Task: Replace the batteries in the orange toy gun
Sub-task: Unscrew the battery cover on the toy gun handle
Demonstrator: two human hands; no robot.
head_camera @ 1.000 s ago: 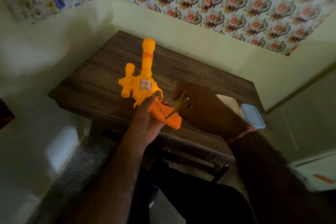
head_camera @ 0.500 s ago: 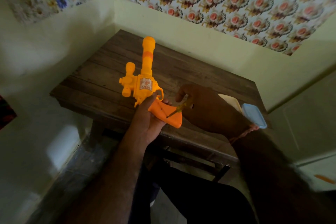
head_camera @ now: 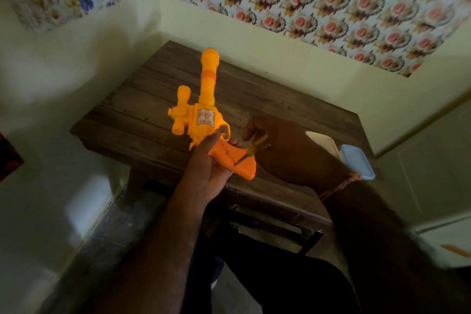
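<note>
The orange toy gun is held above the near edge of the dark wooden table, its long barrel pointing away from me. My left hand grips the darker orange handle from below. A small yellow-handled screwdriver is pinched in my right hand, and its tip rests on the side of the handle near the butt. No batteries are visible.
A cream container and a light-blue lidded box sit on the table's right side, just behind my right wrist. Pale walls with flowered wallpaper close in the table at the back and left. My dark-clothed legs are below.
Both hands, the gun and the screwdriver stay almost where they were. The screwdriver tip remains on the handle, with only a slight shift of the view.
</note>
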